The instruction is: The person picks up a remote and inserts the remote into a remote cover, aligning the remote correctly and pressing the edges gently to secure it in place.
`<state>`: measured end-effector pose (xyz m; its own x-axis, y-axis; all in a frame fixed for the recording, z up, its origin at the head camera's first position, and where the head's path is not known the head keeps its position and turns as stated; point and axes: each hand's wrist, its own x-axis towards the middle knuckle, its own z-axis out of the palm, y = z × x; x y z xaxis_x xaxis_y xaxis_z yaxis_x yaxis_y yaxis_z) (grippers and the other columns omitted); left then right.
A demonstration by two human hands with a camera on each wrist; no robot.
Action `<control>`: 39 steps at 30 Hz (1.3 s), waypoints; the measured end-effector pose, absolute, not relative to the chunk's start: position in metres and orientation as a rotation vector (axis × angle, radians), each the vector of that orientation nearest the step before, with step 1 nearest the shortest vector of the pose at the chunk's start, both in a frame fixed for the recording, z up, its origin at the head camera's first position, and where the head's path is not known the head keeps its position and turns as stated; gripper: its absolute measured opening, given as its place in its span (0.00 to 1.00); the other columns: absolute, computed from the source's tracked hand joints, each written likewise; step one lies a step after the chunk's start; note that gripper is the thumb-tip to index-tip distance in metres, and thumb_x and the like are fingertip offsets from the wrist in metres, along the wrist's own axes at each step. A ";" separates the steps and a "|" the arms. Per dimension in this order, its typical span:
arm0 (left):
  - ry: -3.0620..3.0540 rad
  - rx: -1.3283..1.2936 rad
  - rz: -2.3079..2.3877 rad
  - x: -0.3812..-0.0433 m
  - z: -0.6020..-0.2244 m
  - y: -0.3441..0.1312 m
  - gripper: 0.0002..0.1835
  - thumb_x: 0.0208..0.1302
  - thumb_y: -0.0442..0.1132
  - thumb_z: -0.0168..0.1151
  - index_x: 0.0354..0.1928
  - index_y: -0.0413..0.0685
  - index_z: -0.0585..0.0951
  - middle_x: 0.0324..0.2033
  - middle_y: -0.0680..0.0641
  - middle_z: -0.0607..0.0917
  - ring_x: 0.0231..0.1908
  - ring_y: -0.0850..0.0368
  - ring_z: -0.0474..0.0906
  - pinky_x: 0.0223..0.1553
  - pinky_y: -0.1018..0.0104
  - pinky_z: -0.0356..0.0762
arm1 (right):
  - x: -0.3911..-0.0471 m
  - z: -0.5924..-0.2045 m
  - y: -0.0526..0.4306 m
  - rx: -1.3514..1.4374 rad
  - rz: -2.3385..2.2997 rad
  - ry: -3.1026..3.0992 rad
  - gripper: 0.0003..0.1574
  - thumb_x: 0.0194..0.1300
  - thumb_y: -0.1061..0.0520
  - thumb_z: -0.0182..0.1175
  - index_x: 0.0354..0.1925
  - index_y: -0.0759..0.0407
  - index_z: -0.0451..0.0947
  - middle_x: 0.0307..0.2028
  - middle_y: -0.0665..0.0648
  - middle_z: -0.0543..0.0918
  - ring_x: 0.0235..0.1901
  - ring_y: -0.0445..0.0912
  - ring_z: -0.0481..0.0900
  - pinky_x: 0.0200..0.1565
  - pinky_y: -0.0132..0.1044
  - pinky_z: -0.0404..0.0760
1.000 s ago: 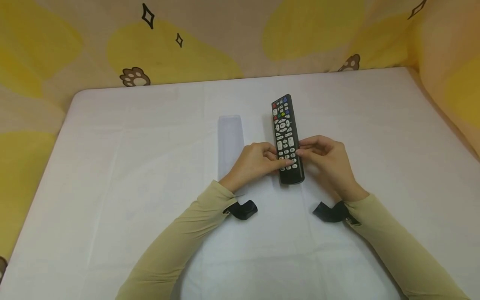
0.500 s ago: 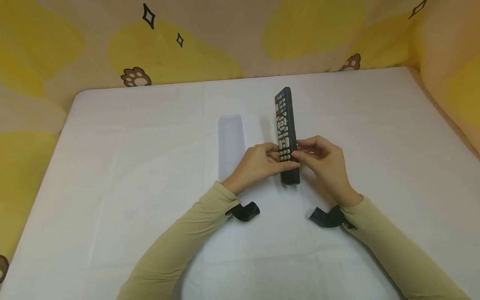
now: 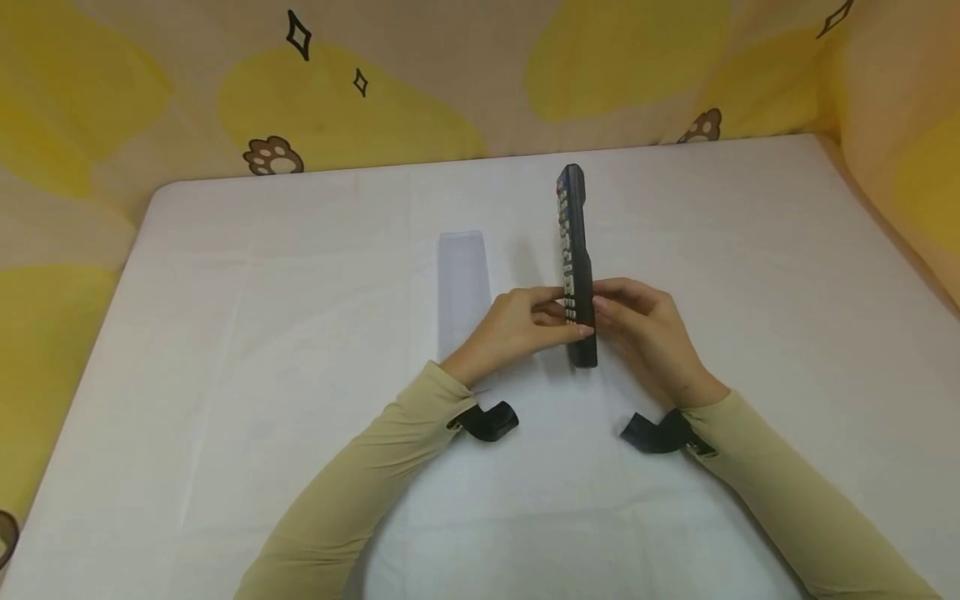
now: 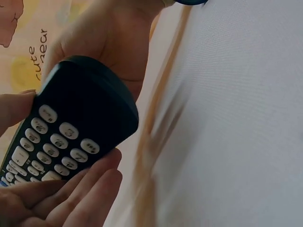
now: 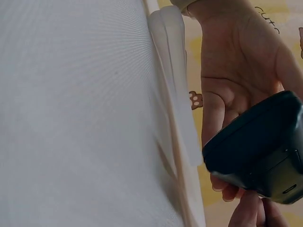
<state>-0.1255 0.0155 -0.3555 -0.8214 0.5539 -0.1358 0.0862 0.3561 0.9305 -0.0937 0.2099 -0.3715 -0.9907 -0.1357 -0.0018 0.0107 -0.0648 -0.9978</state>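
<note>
Gripping a slim black plastic remote control with white buttons (image 3: 576,258), the left hand (image 3: 513,323) appears in the head view with its thumb across the near part and its other fingers by the button face. The remote is turned on its edge, buttons toward the left, its length running from near to far. The right hand (image 3: 645,325) touches the right side with thumb and fingertips; whether they pinch it, I cannot tell. To the left, beyond the left wrist, a flat, long translucent plastic piece (image 3: 462,287) lies on a white cloth-covered table (image 3: 300,333). A yellow and beige patterned fabric (image 3: 390,100) stands along the far side. Khaki sleeves (image 3: 352,475) cover both arms, with a curved black piece at each wrist.

In the left wrist view, the remote's near end is raised above the cloth, between the left hand's thumb and fingers; the right palm shows behind it.

In the right wrist view, the left hand's fingers reach behind the remote, and the right hand's fingertips meet its lower side.
</note>
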 end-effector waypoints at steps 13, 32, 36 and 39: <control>2.118 0.663 1.490 -0.129 -0.353 0.011 0.30 0.58 0.37 0.67 0.62 0.39 0.71 0.49 0.42 0.82 0.48 0.60 0.80 0.49 0.74 0.75 | -0.094 -0.376 0.211 -0.198 -2.215 1.930 0.18 0.67 0.61 0.56 0.54 0.66 0.74 0.47 0.57 0.81 0.43 0.48 0.81 0.48 0.39 0.78; 2.012 0.762 1.459 -0.131 -0.352 0.009 0.21 0.61 0.28 0.61 0.57 0.34 0.75 0.47 0.40 0.83 0.47 0.59 0.81 0.45 0.72 0.77 | -0.093 -0.376 0.209 -0.160 -2.197 2.012 0.14 0.63 0.63 0.61 0.48 0.62 0.77 0.38 0.55 0.83 0.40 0.44 0.79 0.42 0.34 0.78; 2.015 0.770 1.457 -0.131 -0.353 0.009 0.21 0.61 0.28 0.60 0.58 0.35 0.74 0.48 0.40 0.82 0.48 0.59 0.80 0.47 0.73 0.76 | -0.093 -0.377 0.209 -0.142 -2.177 2.055 0.14 0.62 0.63 0.62 0.48 0.62 0.77 0.37 0.54 0.83 0.39 0.44 0.79 0.41 0.33 0.78; 2.039 0.752 1.454 -0.130 -0.353 0.009 0.20 0.61 0.30 0.61 0.57 0.36 0.76 0.46 0.41 0.83 0.47 0.60 0.80 0.48 0.73 0.75 | -0.093 -0.378 0.209 -0.111 -2.146 2.116 0.14 0.62 0.61 0.63 0.47 0.61 0.77 0.35 0.53 0.83 0.38 0.44 0.79 0.40 0.33 0.78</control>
